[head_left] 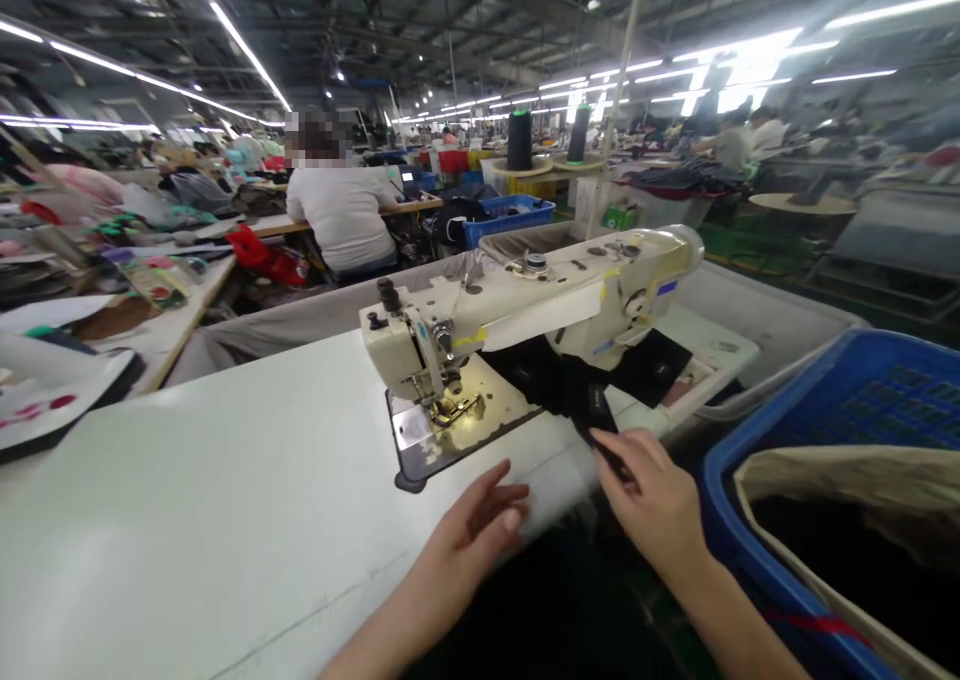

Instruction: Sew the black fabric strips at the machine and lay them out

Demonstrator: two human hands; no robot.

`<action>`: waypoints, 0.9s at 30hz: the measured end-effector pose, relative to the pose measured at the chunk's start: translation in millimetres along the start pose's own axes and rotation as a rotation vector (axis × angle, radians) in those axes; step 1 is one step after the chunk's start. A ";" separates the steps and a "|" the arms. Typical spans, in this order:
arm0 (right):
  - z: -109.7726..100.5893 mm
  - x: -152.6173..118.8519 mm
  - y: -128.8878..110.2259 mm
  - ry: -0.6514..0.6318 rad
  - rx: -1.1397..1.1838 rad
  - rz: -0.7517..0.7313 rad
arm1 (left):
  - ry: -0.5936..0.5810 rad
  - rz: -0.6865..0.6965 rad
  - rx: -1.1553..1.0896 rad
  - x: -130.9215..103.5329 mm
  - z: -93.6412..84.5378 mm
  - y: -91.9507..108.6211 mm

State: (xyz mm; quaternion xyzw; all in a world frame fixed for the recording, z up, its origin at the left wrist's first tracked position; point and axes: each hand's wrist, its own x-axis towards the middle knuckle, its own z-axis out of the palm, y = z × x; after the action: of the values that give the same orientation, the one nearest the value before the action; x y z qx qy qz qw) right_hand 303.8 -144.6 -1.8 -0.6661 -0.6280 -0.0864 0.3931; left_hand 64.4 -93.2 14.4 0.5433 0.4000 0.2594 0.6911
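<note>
A cream sewing machine (525, 290) stands on a pale table (225, 490), its presser foot over a shiny metal plate (480, 420). Dark fabric pieces (656, 368) lie under the machine's arm and run toward the table's front edge. My right hand (649, 490) is closed on the near end of a black fabric piece (600, 410), its fingertips pinching it at the edge. At the table's front edge, left of that, my left hand (476, 530) hovers with bent fingers apart and nothing in them.
To the right stands a blue plastic basket (720, 460) with a beige liner and dark contents. Two dark thread cones (520, 142) rise behind the machine. A person in a white shirt (341, 215) sits beyond the table, near another blue basket (510, 222).
</note>
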 end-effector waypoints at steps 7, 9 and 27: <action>-1.3 -28.2 -42.0 -0.281 0.324 -0.490 | 0.228 -0.059 -0.625 30.5 22.8 13.8; -0.1 -32.4 -43.1 -0.225 0.459 -0.263 | 0.250 -0.029 -0.729 26.1 19.7 14.8; 22.0 -34.3 -56.0 -0.549 0.690 0.681 | 0.461 0.046 -0.106 -16.8 -79.6 23.8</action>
State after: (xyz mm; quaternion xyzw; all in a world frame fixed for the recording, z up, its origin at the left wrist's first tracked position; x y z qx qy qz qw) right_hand 238.1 -162.5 -14.3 -0.6622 -0.4484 0.4327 0.4162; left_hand -9.4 -56.7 34.5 0.4415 0.5207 0.4127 0.6030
